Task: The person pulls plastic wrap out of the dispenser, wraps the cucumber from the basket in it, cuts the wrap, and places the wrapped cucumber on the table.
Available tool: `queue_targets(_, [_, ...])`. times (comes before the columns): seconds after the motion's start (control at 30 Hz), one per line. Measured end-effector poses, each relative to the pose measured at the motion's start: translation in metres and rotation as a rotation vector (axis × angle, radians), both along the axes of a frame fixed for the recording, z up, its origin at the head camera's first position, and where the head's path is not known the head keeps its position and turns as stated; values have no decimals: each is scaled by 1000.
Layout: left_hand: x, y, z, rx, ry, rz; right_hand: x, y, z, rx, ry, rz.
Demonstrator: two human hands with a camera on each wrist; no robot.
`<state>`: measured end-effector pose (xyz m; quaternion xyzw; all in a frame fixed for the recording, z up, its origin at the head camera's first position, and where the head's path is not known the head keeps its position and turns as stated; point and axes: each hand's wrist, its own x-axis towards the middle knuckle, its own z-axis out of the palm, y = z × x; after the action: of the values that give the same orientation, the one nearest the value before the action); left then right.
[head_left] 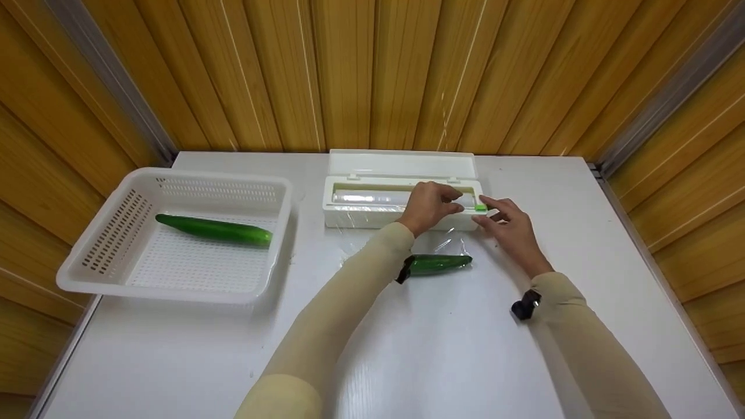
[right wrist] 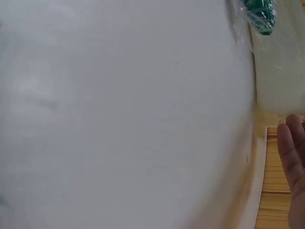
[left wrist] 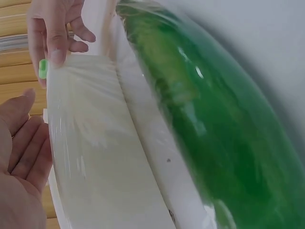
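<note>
At frame center, the left hand (head_left: 429, 205) rests with loosely curled fingers on the open wrap dispenser (head_left: 401, 195), gripping nothing. The right hand (head_left: 507, 228), fingers relaxed, touches the green slider (head_left: 481, 207) at the dispenser's right end. A wrapped cucumber (head_left: 437, 263) lies just below; another cucumber (head_left: 214, 228) lies in the basket (head_left: 110, 233), left.

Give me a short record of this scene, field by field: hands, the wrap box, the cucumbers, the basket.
left hand: rests on the wrap dispenser, fingers loosely bent over the roll
right hand: fingertips at the green slider on the dispenser's right end
dispenser lid: open, standing at the back
wrapped cucumber: lies on the table in front of the dispenser, under clear film
bare cucumber: lies in the white basket, left of the dispenser
</note>
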<state>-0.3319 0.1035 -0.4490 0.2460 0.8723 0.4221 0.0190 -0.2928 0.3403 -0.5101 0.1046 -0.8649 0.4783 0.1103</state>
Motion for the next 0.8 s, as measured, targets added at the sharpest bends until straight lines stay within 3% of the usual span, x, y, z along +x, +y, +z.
queue_targets(0.37, [3,35,7,-70,-20,-24,2,2,-1,31,30,-9])
queue_targets(0.57, [4,47,6,-134,18,-6,4,1,-1,9,53,-1])
queue_targets(0.8, [2,52,2,-145,0,21,19,-16,25,-26,26,25])
